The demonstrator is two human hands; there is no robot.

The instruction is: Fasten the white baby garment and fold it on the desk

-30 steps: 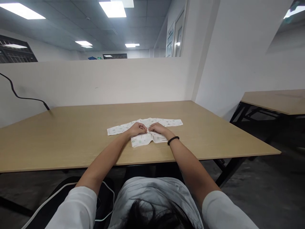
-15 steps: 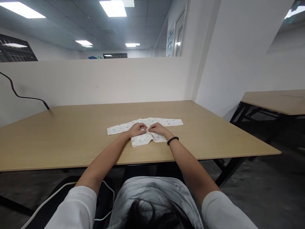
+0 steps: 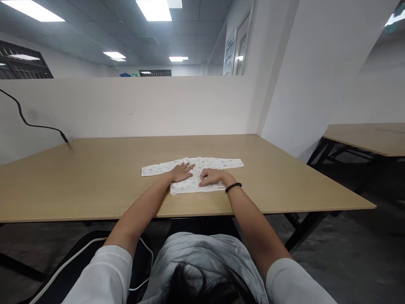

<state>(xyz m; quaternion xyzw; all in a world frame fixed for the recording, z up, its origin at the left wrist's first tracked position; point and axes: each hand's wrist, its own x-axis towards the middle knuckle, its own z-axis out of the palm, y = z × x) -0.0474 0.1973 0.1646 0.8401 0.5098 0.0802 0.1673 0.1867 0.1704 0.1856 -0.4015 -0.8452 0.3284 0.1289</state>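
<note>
A small white long-sleeved baby shirt with a pale print lies spread on the table, its sleeves stretched out to both sides. Flat on the left part of its front rests my left hand, fingers extended and apart. My right hand, with a dark beaded bracelet at the wrist, is closed over the middle right of the shirt. Its fingers are curled and its thumb and fingertips meet the cloth near the centre line. The exact spot they pinch is partly hidden by the hand.
The wooden table ends at a low white partition behind it. A black cable hangs down to the table's far left corner. A second table stands at the right, beyond the white wall.
Both hands were pinching the bunched cloth at the shirt's middle. My left hand has let go and flattened out; my right has shifted slightly right and nearer. The shirt front lies flatter.
</note>
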